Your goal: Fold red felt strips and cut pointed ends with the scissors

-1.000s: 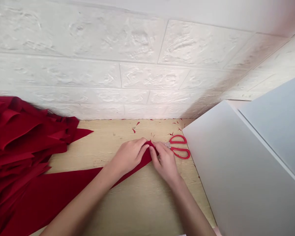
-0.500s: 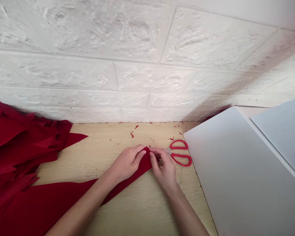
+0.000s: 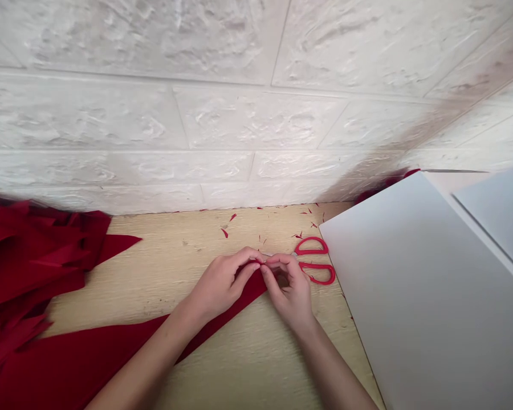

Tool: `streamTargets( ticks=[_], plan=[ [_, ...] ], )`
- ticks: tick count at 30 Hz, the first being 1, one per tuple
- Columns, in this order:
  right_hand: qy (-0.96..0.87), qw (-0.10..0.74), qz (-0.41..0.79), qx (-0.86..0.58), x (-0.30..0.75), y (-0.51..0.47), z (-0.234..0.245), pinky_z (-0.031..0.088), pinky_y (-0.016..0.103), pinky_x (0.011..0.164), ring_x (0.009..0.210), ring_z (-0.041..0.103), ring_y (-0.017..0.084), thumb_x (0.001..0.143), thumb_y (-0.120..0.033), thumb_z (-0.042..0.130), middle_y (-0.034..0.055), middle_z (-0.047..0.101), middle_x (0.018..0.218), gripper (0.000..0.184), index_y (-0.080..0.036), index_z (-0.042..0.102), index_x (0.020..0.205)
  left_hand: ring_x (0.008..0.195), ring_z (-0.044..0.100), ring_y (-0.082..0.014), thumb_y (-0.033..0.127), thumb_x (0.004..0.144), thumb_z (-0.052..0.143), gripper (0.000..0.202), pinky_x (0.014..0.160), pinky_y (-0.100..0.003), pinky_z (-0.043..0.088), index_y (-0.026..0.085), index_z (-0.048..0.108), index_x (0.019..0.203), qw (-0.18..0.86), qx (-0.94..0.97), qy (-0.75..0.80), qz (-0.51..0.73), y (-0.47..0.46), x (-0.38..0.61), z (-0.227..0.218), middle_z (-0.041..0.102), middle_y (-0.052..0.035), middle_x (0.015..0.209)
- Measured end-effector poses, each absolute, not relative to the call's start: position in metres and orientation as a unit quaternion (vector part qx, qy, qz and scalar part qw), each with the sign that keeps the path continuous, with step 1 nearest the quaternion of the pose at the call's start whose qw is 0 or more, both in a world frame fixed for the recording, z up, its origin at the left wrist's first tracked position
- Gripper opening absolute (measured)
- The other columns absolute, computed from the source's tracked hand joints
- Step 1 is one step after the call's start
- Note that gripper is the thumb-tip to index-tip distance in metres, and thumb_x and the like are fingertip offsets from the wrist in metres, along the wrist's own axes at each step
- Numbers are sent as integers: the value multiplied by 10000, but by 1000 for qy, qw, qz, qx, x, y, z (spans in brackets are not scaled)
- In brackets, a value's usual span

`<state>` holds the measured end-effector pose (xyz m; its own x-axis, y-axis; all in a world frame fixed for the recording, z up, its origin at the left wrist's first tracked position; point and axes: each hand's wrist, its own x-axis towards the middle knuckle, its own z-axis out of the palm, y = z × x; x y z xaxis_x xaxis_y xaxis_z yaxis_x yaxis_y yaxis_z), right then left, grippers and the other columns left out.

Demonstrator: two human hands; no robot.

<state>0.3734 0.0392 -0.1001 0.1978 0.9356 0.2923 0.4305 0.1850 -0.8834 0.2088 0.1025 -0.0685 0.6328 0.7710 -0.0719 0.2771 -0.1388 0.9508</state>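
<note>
Left hand [image 3: 222, 282] and right hand [image 3: 291, 287] fingertip to fingertip, both clamped on the pointed end of a red felt strip [image 3: 89, 359] trailing under the left wrist. Apparently folding the tip; tight, even pinch needed, scissors [image 3: 316, 263] just beyond right knuckles.

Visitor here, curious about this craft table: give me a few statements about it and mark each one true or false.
1. The left hand and right hand both pinch the tip of the red fabric strip. True.
2. The scissors are held in the right hand. False: they lie on the table beside it.
3. A heap of red fabric lies at the left, by the wall. True.
4. The scissors have blue handles. False: the handles are red.
</note>
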Motion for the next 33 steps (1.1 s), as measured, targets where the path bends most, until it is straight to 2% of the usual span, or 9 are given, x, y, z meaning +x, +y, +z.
streamTargets(
  ticks=[4,11,15,19,23,27,33],
  plan=[
    [-576,498,262,-593,377,37,-96,543,202,612,678,671,114,937,-198,628,-5,700,804,68,-234,602,989,871,644,-128,342,1014,468,178,798,-244,450,242,612,1045,559,692,394,232,104,207,-72,709,23,970],
    [-579,485,303,-581,377,36,-96,492,197,549,607,629,107,968,-195,579,-21,675,741,58,-239,593,1002,933,634,-146,358,1004,470,206,776,-255,449,253,632,1077,580,655,415,249,109,200,-75,706,3,1040],
    [-578,498,301,-572,374,38,-97,496,195,547,595,632,105,967,-191,571,-23,683,739,80,-244,568,1027,800,608,-143,364,984,495,200,735,-269,433,225,632,1032,597,626,429,261,111,198,-78,696,-1,904],
    [-592,502,276,-566,370,42,-93,510,187,546,587,641,102,944,-166,567,-31,687,724,105,-241,549,1015,693,563,-136,387,970,503,221,670,-266,412,208,621,1028,616,602,436,260,112,198,-81,669,5,796],
    [-615,498,244,-560,368,44,-92,521,193,542,576,649,106,913,-135,557,-32,690,713,150,-234,543,1024,741,590,-150,401,962,499,255,697,-273,432,198,619,1061,607,605,441,266,111,199,-82,688,-20,855],
    [-633,497,195,-560,367,42,-94,552,217,587,606,672,117,900,-133,558,-14,713,756,177,-231,546,1046,827,616,-162,378,962,498,254,788,-288,449,202,610,1107,583,634,434,265,109,199,-79,702,-29,930],
    [-659,479,121,-567,365,38,-99,561,255,602,646,687,146,900,-160,547,19,707,771,114,-225,558,993,748,595,-151,362,967,493,275,743,-280,444,201,576,1173,564,651,427,275,106,198,-74,678,-3,845]
  ],
)
